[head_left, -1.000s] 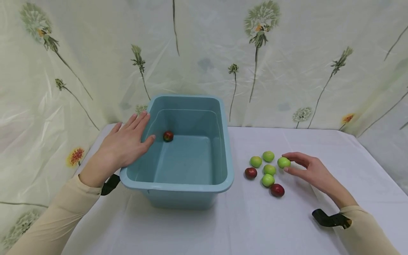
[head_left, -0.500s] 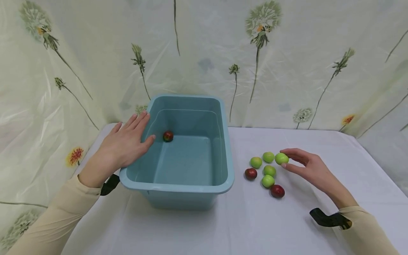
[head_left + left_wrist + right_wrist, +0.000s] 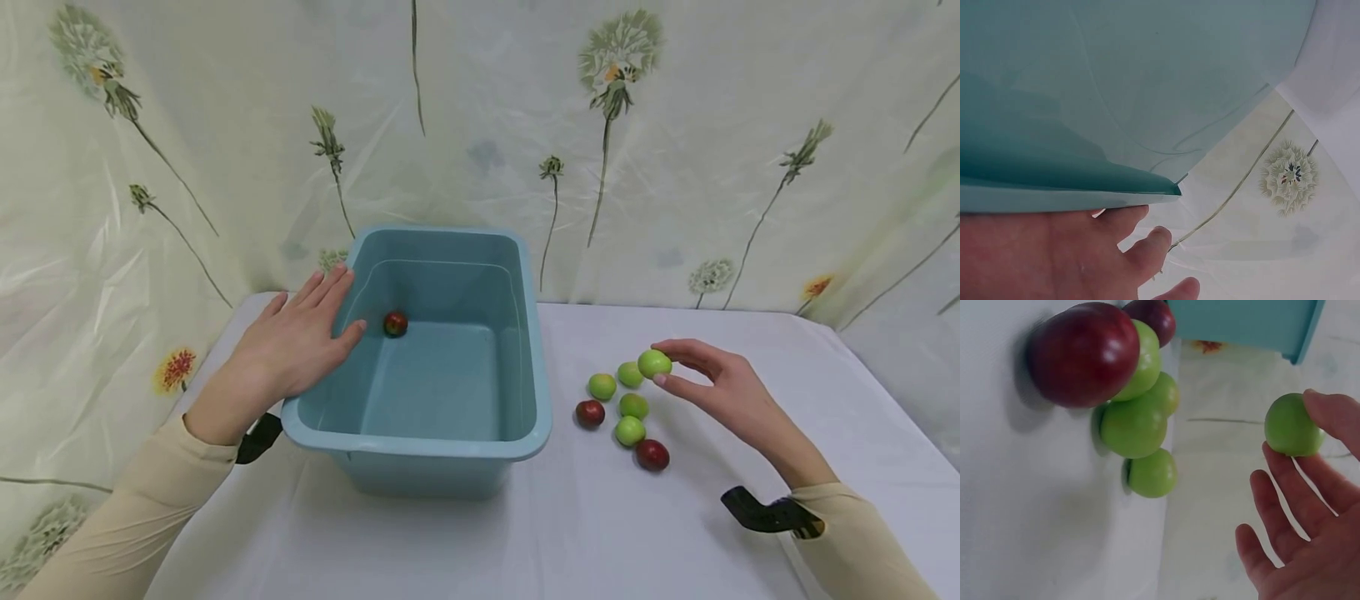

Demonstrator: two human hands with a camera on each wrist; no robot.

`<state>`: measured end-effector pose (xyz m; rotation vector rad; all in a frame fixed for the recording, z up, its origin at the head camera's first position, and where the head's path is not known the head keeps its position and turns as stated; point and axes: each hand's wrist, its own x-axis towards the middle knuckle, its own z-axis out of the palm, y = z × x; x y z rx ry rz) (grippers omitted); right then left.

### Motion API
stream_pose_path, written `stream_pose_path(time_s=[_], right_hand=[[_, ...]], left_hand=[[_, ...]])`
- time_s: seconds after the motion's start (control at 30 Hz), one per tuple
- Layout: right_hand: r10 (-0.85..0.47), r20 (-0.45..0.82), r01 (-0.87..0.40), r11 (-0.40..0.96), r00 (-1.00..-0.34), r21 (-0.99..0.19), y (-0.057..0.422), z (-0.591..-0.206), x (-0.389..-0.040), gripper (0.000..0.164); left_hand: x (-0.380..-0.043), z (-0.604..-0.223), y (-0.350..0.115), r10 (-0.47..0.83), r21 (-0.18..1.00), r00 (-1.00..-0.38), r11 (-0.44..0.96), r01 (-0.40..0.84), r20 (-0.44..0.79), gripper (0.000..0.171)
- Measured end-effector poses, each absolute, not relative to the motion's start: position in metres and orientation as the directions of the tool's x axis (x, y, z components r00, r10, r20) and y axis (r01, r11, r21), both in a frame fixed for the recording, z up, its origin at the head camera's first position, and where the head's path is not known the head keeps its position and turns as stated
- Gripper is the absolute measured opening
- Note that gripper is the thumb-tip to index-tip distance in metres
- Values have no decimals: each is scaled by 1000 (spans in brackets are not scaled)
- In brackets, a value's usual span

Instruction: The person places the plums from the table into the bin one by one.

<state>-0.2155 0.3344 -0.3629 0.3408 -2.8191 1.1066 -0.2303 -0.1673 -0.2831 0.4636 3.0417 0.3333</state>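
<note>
I see the person's right hand (image 3: pixel 723 387) holding one green fruit (image 3: pixel 655 363), pinched between the thumb and the tips of the nearest fingers (image 3: pixel 1291 487). The fruit sits right at the fingertips, well forward of the palm, and my right wrist view shows it clear of the worktop (image 3: pixel 600 542), with the thumb overlapping one side and the remaining fingers spread loosely below. From the head view I find it to the right of the blue tub (image 3: pixel 420 447), between that tub's right rim and the worktop's right edge, nearer the far edge than the near one. Close by on the white cloth I count four loose green fruits (image 3: pixel 633 406), the farthest of them just beside the held one in my line of sight, and two loose red fruits (image 3: pixel 652 455), one at the tub side of the cluster and one at its near end. The left hand (image 3: pixel 288 346) lies on the tub's left rim, fingers straight and slightly apart, thumb reaching over the inside. Within the tub, toward its left wall, I see a single red fruit (image 3: pixel 395 324) on the bottom.
</note>
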Motion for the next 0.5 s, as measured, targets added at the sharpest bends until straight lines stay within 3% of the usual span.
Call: stream_pose_path(time_s=[0.5], right_hand=[[-121, 209, -234, 688, -970, -687, 320, -348, -219, 44]], left_hand=[[-229, -284, -168, 301, 226, -954, 929, 292, -4, 73]])
